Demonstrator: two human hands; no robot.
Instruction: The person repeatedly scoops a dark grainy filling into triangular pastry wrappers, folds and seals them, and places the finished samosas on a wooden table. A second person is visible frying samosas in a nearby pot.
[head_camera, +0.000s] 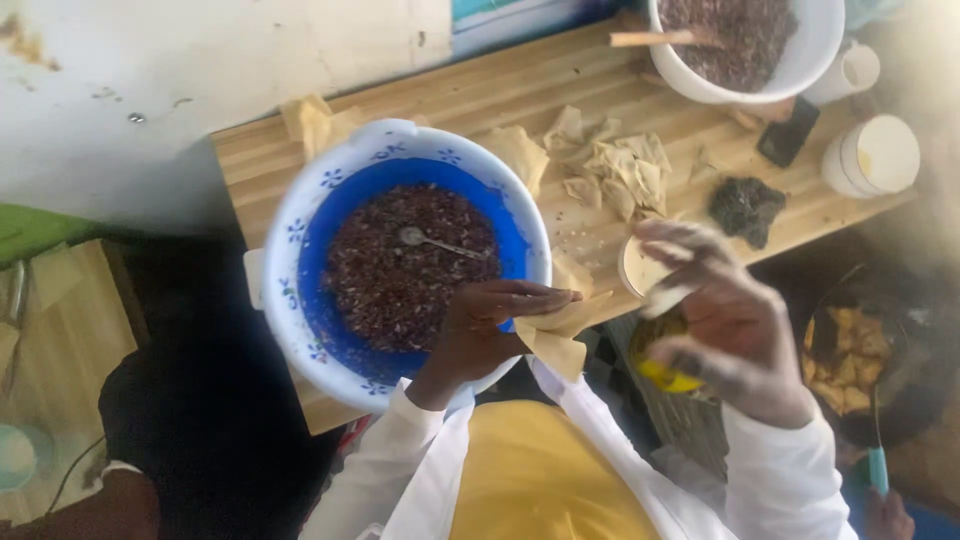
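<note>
A wooden table (640, 90) runs across the top of the view, and the big blue bowl (300, 300) sits at its near edge, full of dark reddish filling (400, 270) with a spoon (425, 240) lying in it, handle pointing right. A white bowl (810, 50) of the same filling stands at the far right corner, a wooden stick resting in it. To the right, lower down, a dark pan (880, 350) holds golden fried pieces. A loose pile of pale wrappers (615, 170) lies on the table between the two bowls.

The left hand (485, 325) rests over the blue bowl's near right rim, fingers curled and pinching one wrapper (555, 335). That wrapper hangs just right of the fingertips, off the rim, its long axis slanting up to the right toward the other hand. The spoon and filling lie just up-left of this hand, so the left hand is much nearer to them.

The right hand (730, 320) hovers apart, raised toward the camera, fingers loosely spread and dusted white. It grips nothing that can be seen. A small cup (640, 270) shows just behind its fingertips.
</note>
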